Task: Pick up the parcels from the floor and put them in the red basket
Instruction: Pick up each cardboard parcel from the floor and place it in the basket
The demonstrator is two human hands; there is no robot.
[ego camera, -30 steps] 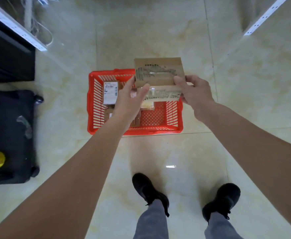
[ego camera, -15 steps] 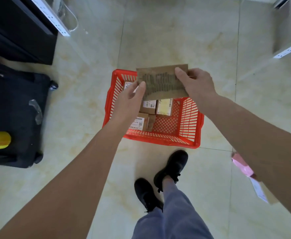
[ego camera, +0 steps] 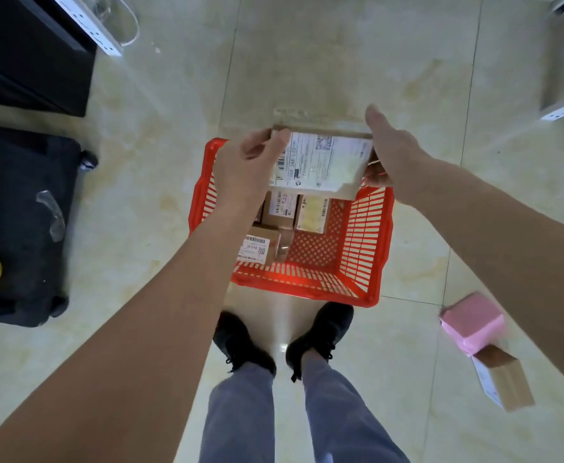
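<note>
While both hands grasp it, the parcel (ego camera: 320,163) hangs over the red basket (ego camera: 365,235). Its label faces up, long axis left-right; left hand (ego camera: 245,172) and right hand (ego camera: 390,152) grip the ends.

A flat brown cardboard parcel (ego camera: 320,163) with a large white shipping label facing up is held over the far end of the red slatted plastic basket (ego camera: 367,235), which sits on the pale tiled floor. Several small labelled cardboard boxes (ego camera: 282,208) lie inside the basket. A pink parcel (ego camera: 472,320) and a small brown cardboard box (ego camera: 504,380) lie touching on the floor, well right of the basket.
</note>
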